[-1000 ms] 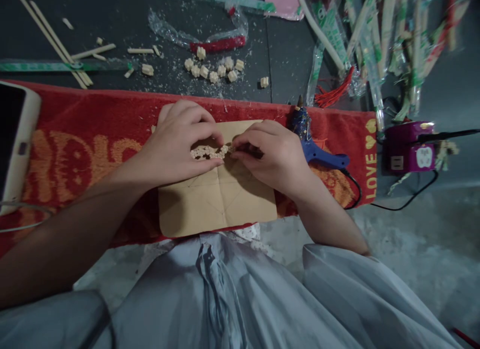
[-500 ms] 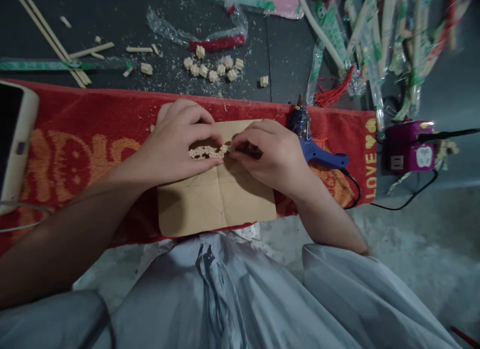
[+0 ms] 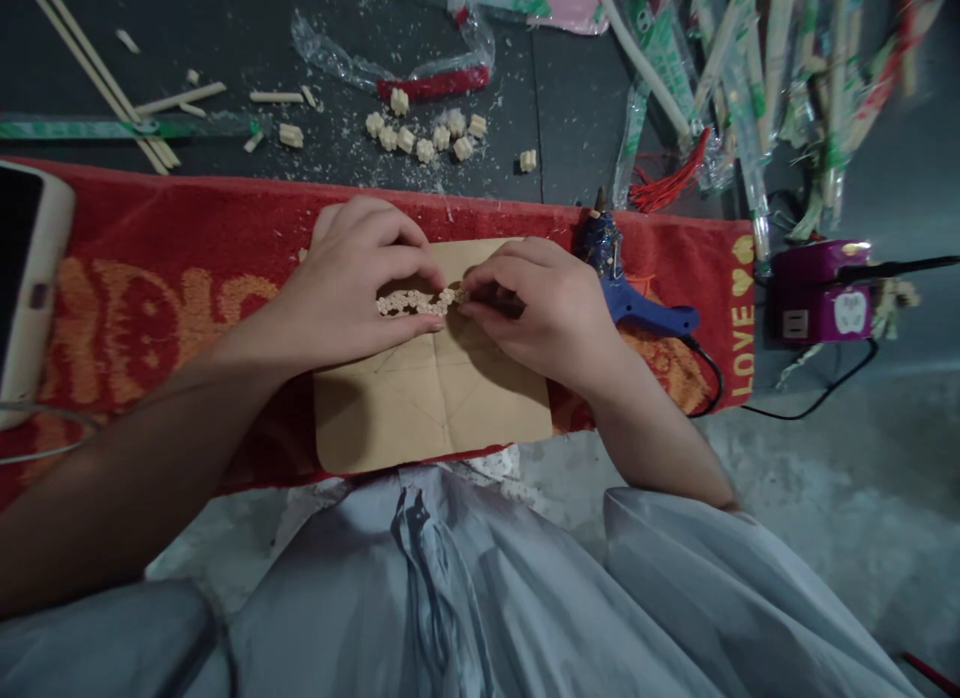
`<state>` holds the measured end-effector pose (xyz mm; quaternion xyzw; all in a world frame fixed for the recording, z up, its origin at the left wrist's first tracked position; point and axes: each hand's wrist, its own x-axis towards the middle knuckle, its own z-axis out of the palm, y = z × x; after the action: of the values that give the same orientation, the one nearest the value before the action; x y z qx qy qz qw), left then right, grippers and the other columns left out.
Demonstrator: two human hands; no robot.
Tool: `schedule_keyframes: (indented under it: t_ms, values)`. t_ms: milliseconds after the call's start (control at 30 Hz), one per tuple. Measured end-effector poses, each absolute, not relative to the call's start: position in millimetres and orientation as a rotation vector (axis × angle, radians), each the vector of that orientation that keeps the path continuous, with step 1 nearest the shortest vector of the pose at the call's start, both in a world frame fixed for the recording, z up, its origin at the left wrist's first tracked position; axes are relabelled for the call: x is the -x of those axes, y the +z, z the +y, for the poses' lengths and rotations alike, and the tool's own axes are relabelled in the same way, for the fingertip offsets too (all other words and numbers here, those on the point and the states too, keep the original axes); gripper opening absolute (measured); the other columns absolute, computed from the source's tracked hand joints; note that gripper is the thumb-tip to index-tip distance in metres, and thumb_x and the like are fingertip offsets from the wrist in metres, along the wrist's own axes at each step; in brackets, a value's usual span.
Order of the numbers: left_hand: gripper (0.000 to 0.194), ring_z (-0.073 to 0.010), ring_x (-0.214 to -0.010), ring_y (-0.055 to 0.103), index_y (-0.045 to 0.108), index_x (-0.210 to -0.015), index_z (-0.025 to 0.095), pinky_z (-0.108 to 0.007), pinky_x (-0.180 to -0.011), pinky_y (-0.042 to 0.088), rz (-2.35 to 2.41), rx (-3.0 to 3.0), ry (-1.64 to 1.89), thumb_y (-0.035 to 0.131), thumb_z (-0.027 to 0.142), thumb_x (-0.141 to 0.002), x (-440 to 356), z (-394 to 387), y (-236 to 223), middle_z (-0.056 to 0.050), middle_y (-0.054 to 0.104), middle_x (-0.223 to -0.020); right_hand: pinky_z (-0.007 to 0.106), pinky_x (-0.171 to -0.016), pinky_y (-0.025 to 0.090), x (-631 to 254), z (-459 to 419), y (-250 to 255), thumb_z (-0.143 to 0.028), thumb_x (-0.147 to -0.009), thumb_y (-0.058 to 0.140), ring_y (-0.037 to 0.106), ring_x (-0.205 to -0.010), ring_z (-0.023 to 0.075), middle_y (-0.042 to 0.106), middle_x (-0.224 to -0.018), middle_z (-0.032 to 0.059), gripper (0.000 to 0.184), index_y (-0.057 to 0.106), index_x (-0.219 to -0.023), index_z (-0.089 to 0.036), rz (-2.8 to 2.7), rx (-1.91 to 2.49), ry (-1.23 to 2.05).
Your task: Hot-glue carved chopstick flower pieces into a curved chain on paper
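Observation:
A chain of small pale wooden stick clusters (image 3: 411, 303) lies over a tan card (image 3: 397, 418) with pencil lines and a centre crease. My left hand (image 3: 367, 278) curls around the chain, thumb at its near side and fingertips at its far side. At the chain's right end, my right hand (image 3: 536, 303) pinches with thumb and fingers; the piece between those fingertips is mostly hidden. Just right of that hand a blue glue gun (image 3: 637, 308) rests on the red towel (image 3: 187, 218), its nozzle pointing away from me.
Several loose stick clusters (image 3: 425, 138) sit on the dark table beyond the towel, with thin wooden sticks (image 3: 105, 68) at left. Wrapped chopsticks (image 3: 739, 68) pile up at back right. A purple power socket (image 3: 821, 293) stands at right, a phone (image 3: 34, 278) at left.
Both hands keep almost the same position and grip on the chain. The whole view has shifted very slightly.

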<state>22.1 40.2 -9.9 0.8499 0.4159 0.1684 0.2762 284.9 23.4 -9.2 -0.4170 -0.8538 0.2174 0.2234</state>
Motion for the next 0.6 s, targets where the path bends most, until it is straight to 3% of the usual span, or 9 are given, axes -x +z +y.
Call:
schedule_keyframes:
  t_ms: [600]
  values:
    - [0.018, -0.0366, -0.136, 0.065, 0.083, -0.117, 0.037, -0.065, -0.120, 0.047, 1.085, -2.309, 0.502, 0.073, 0.050, -0.108, -19.0, 39.2, -14.8, -0.004, 0.076, -0.129, 0.036, -0.089, 0.057, -287.3, 23.4, -13.1, -0.018, -0.102, 0.066, 0.072, -0.089, 0.0217, 0.082, -0.097, 0.0071, 0.018, 0.085, -0.103, -0.018, -2.336, 1.082, 0.539]
